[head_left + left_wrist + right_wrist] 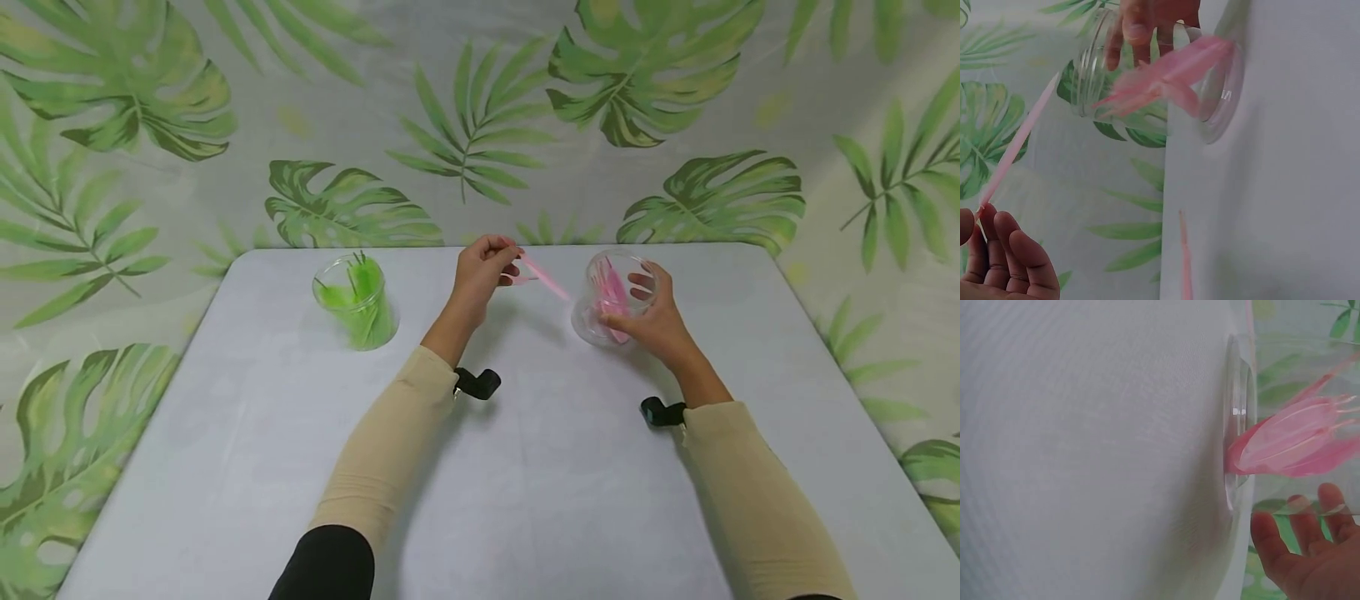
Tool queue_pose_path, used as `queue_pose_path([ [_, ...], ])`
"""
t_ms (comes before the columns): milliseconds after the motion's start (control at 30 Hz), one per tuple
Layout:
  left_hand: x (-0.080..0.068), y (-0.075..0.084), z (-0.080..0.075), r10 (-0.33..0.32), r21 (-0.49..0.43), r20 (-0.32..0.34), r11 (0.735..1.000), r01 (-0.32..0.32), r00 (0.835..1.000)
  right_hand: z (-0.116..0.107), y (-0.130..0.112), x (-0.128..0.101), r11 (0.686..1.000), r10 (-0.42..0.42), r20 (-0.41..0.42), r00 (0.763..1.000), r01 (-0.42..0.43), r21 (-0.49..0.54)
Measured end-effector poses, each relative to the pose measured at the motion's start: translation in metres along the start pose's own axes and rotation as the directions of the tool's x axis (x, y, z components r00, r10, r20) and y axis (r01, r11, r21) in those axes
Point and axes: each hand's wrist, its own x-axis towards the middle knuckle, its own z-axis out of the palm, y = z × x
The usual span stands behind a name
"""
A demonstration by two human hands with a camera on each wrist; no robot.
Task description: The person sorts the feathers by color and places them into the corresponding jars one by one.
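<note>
My left hand (483, 275) pinches a pink feather (545, 277) by its thin end, and its wider end points toward a clear jar (587, 332). In the left wrist view the same feather (1019, 140) slants up from the fingertips. My right hand (651, 317) grips the jar from its right side, with the fingers curled round the wall. Several pink feathers (613, 292) lean inside the jar, their pale shafts showing in the right wrist view. Another pink feather (520, 281) is partly hidden by my left hand.
A second clear jar (392, 327) stands at the back left, with several green feathers (366, 304) inside, dark stems up. Both jars are on a white-covered table (540, 467). A leaf-patterned cloth (495, 125) hangs behind its far edge.
</note>
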Motion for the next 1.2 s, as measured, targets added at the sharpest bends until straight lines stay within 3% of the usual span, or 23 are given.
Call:
queue_pose_path([
  [367,0.010,0.026,0.016,0.061,0.057,0.024,0.996,-0.062,0.998,0.003,-0.002,0.004,1.000,0.019,0.018,1.000,-0.019,-0.008],
  [567,0.016,0.032,0.032,0.086,0.084,0.033,0.993,-0.088,0.996,0.005,-0.001,0.006,1.000,0.023,0.021,1.000,-0.023,-0.019],
  [733,0.017,0.026,0.046,0.074,0.111,0.047,0.991,-0.079,0.996,0.006,-0.001,0.007,0.999,0.030,0.016,0.999,-0.029,-0.040],
  [1000,0.015,0.003,0.064,-0.007,0.134,0.049,0.991,0.000,0.999,0.008,-0.003,0.004,0.999,0.017,0.021,1.000,-0.016,-0.030],
  [1200,0.015,-0.013,0.071,0.065,0.127,0.004,0.990,-0.065,0.998,0.008,-0.004,0.004,0.999,0.004,0.023,1.000,-0.004,-0.032],
])
